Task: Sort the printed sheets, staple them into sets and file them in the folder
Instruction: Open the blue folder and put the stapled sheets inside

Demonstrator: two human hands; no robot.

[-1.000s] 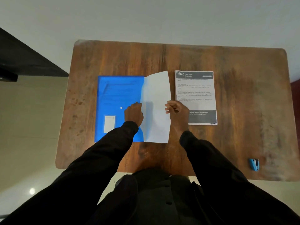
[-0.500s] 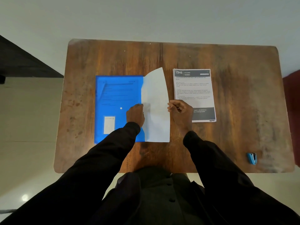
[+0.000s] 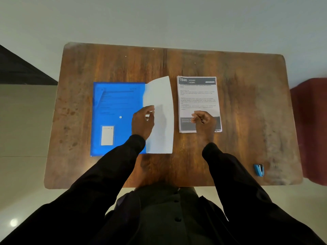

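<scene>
Left hand [image 3: 143,122]: pinches white sheet [image 3: 161,124] over blue folder [image 3: 115,103], tabletop [image 3: 123,64] middle;
Right hand [image 3: 203,119]: curled on printed stack [image 3: 197,96]; grip unclear;
Stapler [image 3: 258,170]: near right corner

Person in dark long-sleeved clothing, seen from above

A row of small round buttons [image 3: 176,201] runs down the middle of the charcoal garment front. On either side of that row lie the open edges of a blacker outer layer. Out from the row, the left sleeve [image 3: 106,175] and right sleeve [image 3: 231,175] are plain black and loose. Each ends at the wrist, leaving the left hand [image 3: 142,123] and right hand [image 3: 204,122] bare.
</scene>
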